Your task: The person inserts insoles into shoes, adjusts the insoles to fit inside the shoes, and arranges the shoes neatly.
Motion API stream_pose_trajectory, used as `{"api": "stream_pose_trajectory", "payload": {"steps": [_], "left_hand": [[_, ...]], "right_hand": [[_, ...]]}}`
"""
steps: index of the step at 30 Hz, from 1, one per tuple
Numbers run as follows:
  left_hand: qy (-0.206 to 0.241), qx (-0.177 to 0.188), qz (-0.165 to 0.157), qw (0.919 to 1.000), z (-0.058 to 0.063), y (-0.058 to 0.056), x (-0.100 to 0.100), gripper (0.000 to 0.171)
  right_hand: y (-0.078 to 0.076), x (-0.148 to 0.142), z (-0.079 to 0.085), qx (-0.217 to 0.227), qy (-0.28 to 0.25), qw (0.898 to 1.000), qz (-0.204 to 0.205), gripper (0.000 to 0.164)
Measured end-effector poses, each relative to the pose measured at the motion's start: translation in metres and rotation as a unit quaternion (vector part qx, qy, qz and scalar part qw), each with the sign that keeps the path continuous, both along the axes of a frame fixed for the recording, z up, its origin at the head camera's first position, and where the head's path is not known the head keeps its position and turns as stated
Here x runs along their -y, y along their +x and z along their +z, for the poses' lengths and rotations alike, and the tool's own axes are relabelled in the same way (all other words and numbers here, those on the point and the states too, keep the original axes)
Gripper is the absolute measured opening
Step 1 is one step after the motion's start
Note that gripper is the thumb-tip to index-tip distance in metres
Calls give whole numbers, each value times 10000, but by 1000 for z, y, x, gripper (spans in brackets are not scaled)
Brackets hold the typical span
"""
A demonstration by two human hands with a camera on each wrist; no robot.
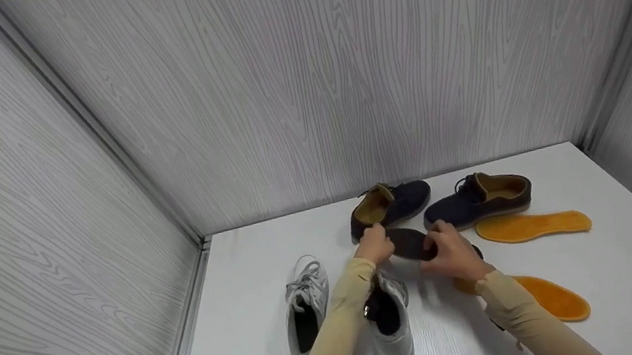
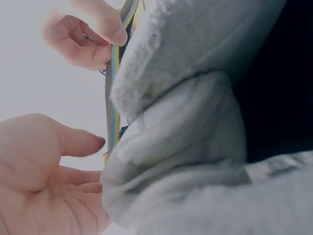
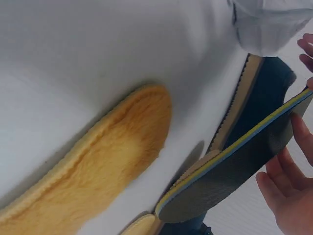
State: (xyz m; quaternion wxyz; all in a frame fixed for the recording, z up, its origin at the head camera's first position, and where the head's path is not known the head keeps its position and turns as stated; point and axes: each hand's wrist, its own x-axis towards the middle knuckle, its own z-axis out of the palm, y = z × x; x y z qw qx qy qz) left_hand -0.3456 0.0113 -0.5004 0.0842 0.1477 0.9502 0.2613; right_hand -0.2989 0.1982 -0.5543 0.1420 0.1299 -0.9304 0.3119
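By the fingers of the left hand (image 1: 374,246), the dark insole (image 1: 405,244) was pinched; by the right hand (image 1: 455,252), fingers spread, it was touched. It was held beyond the white sneakers (image 1: 394,346); navy shoes (image 1: 454,210) were seen farther beyond, orange insoles (image 1: 530,226) to the sneakers' right.

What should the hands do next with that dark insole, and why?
Maybe turn the dark insole to line up with the closer white shoe. The left hand and right hand hold it crosswise to that shoe, whose opening faces up.
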Motion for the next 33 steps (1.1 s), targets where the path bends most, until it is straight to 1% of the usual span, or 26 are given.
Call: {"api": "stream_pose_trajectory", "payload": {"steps": [3,6,8,10,13,15,16,19,21,24,28,30,33], "left_hand": [[383,-171,48,9991,1,2,5,20],[992,-197,161,9947,2,5,9,21],[1418,-230,264,9893,3,6,11,22],[1865,-205,354,9816,4,7,13,23],[2297,-336,450,9716,6,6,16,21],[2432,-476,508,9675,8,6,17,21],[2436,-564,545,9667,8,6,17,21],[2352,-843,592,9665,11,8,19,22],[2346,-908,590,9660,12,10,21,22],[2453,-903,567,9636,14,14,24,21],[2651,-829,551,9591,17,15,27,21],[2737,-713,475,9580,18,14,27,22],[2822,-506,256,9577,18,15,29,23]], "right_hand": [[4,4,3,-47,-121,9999,29,34],[9,8,7,-47,-118,9999,50,35],[11,12,11,-6,-22,10000,53,36],[13,15,15,25,127,9999,89,37],[16,21,22,15,296,9994,162,41],[18,25,26,-77,396,9989,233,42],[20,27,28,-112,431,9987,255,41],[26,32,33,-221,564,9977,298,39],[32,36,36,-244,643,9972,290,38],[39,42,38,-219,688,9969,322,39],[43,50,40,-229,620,9971,374,44],[44,52,40,-272,559,9976,305,47],[49,57,41,-263,476,9984,152,52]]}}
